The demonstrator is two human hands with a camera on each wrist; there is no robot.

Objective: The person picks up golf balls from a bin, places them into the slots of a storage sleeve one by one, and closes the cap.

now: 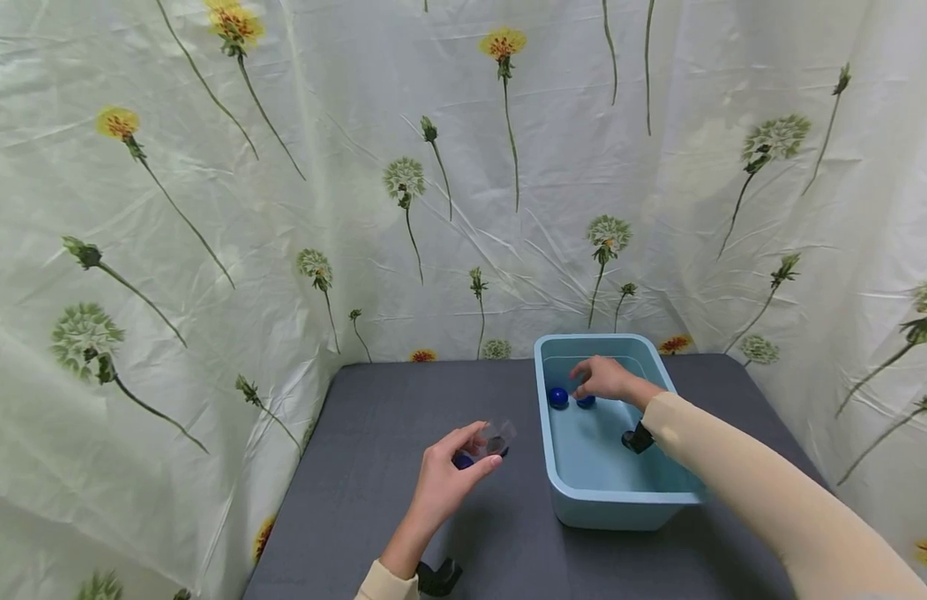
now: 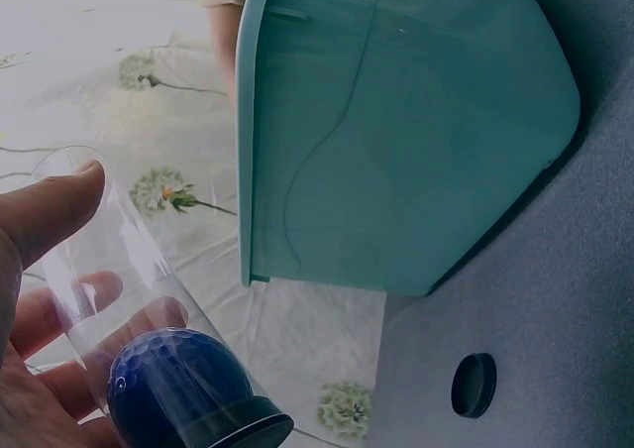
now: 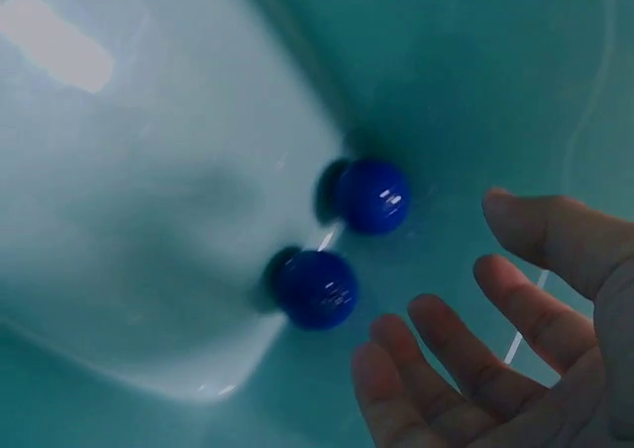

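My left hand [image 1: 452, 475] holds a clear plastic tube [image 1: 488, 441] over the grey table [image 1: 403, 433], to the left of a light blue tub [image 1: 593, 506]. In the left wrist view the tube [image 2: 109, 260] lies across my fingers [image 2: 59, 205] with one dark blue ball [image 2: 173, 384] at its capped end. My right hand [image 1: 602, 377] reaches into the tub, fingers [image 3: 451, 369] spread and relaxed just beside two dark blue balls [image 3: 373, 195] [image 3: 317, 287] near the far wall. It holds nothing.
A flowered curtain [image 1: 208, 208] closes off the back and both sides of the table. A small dark round cap [image 2: 474, 385] lies on the table near the tub. A black wrist mount [image 1: 638, 438] sits on my right forearm inside the tub.
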